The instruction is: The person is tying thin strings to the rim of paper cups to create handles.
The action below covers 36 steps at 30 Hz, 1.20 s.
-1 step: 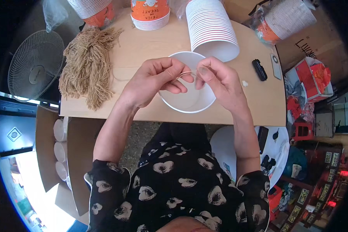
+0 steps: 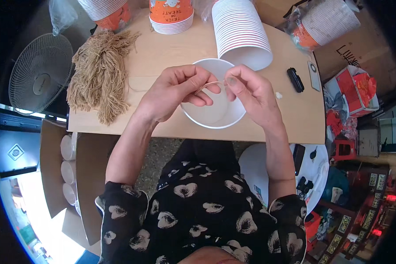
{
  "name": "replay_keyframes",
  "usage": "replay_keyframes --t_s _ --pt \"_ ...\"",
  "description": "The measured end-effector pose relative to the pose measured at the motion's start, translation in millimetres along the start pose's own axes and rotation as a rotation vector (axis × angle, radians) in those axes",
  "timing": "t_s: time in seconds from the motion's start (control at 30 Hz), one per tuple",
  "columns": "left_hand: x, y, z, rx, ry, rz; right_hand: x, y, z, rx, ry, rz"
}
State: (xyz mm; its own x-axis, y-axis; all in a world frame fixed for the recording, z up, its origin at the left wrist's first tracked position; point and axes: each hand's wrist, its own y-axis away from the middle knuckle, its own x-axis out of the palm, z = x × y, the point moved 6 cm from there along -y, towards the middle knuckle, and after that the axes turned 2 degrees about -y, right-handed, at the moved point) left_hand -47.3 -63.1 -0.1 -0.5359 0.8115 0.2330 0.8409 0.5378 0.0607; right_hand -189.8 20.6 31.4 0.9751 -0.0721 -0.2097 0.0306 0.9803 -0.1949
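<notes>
Pinching a thin, limp tan string (image 2: 211,83) at each end, left hand (image 2: 174,94) and right hand (image 2: 255,94) stretch it over a light white paper cup (image 2: 215,116).

My top is black, printed all over with pale cream heart shapes that each have a dark centre, and the same fabric covers my lap. Its sleeves are short, ending above the elbows with a thin light edging at the cuffs, so both forearms are bare. My left hand (image 2: 174,94) and right hand (image 2: 255,94) carry no rings, watch or gloves that I can see.
</notes>
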Motion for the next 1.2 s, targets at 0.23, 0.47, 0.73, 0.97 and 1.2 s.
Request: replay_keyframes --t_s 0.23,0.47,0.73,0.97,1.2 --pt "4.1 -2.7 0.5 -0.042 -0.045 0.040 -7.3 0.6 1.4 -0.128 0.039 -0.127" --pt "6.4 -4.4 -1.2 -0.048 -0.067 0.121 -12.3 2.2 3.3 -0.128 -0.031 -0.227" --pt "13.4 -2.3 1.2 0.007 -0.106 0.099 -14.4 2.8 -10.2 -0.004 -0.128 -0.221" --pt "11.7 1.0 2.6 0.172 -0.264 -0.069 -10.8 0.5 -22.5 0.078 -0.237 -0.163" --pt "22.4 5.8 -3.0 0.404 -0.214 -0.299 -4.9 0.5 -21.6 0.100 -0.238 -0.192"
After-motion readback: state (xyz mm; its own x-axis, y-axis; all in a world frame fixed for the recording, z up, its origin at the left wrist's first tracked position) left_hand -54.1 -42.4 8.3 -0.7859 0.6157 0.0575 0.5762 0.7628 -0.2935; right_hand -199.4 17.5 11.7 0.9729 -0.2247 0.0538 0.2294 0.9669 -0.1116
